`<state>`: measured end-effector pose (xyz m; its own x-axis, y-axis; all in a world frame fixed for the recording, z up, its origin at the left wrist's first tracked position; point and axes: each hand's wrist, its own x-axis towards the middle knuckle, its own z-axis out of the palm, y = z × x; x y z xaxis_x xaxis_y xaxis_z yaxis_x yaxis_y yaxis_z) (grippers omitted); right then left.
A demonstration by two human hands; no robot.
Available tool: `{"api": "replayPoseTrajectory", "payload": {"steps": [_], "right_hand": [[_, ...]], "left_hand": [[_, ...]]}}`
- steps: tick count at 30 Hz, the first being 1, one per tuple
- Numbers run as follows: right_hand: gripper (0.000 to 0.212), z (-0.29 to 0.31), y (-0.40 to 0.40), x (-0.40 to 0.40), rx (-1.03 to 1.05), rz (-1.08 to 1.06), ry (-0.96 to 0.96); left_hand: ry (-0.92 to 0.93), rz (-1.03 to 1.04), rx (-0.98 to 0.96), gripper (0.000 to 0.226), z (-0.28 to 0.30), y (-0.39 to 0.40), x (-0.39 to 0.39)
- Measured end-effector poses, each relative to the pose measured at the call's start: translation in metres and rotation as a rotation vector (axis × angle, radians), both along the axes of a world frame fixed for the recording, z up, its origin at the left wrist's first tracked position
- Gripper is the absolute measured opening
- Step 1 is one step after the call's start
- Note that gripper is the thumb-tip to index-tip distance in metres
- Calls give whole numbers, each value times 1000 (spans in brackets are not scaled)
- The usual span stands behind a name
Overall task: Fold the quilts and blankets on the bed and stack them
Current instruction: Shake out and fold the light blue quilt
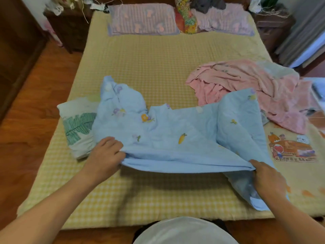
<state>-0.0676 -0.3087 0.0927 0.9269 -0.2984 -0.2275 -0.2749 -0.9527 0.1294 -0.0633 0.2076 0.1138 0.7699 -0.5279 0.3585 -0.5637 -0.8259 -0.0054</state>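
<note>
A light blue quilt [175, 134] with small flower and carrot prints lies partly folded across the near half of the bed. My left hand [107, 154] grips its near edge at the left. My right hand [267, 178] grips the same edge at the right, where a flap hangs down toward the bed's front edge. A crumpled pink blanket [255, 88] lies in a heap at the right, behind the quilt. A white quilt with a green leaf print [77, 127] sits folded at the left, partly under the blue quilt.
The bed carries a yellow checked sheet [149, 67]. Two lilac pillows [142, 20] lie at the head, with a colourful bundle [186, 18] between them. Dark nightstands [70, 30] flank the bed. A cartoon-print cloth [292, 148] lies at the right. Wooden floor [35, 103] runs along the left.
</note>
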Motion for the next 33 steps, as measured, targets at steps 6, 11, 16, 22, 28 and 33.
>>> {"api": "replayPoseTrajectory", "payload": {"steps": [6, 11, 16, 22, 28, 33], "right_hand": [[43, 2, 14, -4, -13, 81, 55], [42, 4, 30, -9, -5, 189, 108], [42, -1, 16, -16, 121, 24, -66], [37, 13, 2, -15, 239, 179, -122], [52, 67, -14, 5, 448, 445, -173], [44, 125, -30, 26, 780, 469, -126]], "left_hand": [[66, 259, 224, 10, -2, 28, 28], [226, 549, 375, 23, -19, 62, 47], [388, 835, 270, 54, -7, 36, 52], [1313, 529, -40, 57, -85, -100, -41], [796, 242, -384, 83, -71, -253, -53], [463, 392, -446, 74, -69, -270, -27]]}}
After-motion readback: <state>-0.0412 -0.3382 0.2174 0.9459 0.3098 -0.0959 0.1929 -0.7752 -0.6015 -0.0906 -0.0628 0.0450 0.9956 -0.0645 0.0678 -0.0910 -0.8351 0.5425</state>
